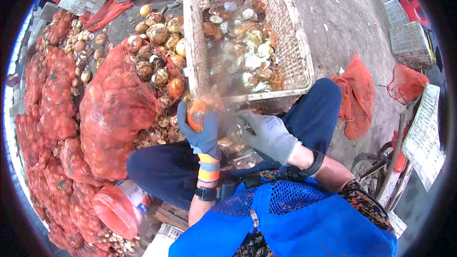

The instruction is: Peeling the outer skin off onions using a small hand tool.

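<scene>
One crate (294, 47): onion skins (266, 73); mesh bag (114, 119): onions (160, 77).

The grey floor (342, 28) bears onions (157, 33), mesh sacks (356, 102).

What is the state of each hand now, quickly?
Blue-gloved left hand: closed, holding a round orange-brown onion.
Grey-gloved right hand: curled, but blur hides whether it holds something; cannot be told.

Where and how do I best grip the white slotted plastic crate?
The crate is open-topped: probably grip midway along its right rim, from above; grey concrete floor borders that side, while loose, round brown onions crowd the left wall.
</scene>
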### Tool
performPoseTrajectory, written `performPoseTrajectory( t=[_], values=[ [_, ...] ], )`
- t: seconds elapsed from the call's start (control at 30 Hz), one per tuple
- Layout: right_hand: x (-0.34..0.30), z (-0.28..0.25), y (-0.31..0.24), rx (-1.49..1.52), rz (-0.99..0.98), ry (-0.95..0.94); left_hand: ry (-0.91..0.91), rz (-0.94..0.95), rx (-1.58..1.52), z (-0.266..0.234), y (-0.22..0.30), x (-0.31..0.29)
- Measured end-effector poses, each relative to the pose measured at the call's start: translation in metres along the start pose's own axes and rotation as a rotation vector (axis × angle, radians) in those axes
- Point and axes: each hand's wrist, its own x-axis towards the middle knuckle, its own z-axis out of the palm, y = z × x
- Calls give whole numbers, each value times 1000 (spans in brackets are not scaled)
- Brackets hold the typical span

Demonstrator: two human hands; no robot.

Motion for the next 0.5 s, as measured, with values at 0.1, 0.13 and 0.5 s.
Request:
performPoseTrajectory(
  t=[0.1,0.13,0.5],
  values=[
    [0,-4,-1,2,68,-67,21,-27,4,4,9,-4],
    [0,-3,0,-6,72,-75,14,-28,3,4,10,-5],
    [30,9,3,-92,71,-120,80,-45,3,0,4,0]
  ],
)
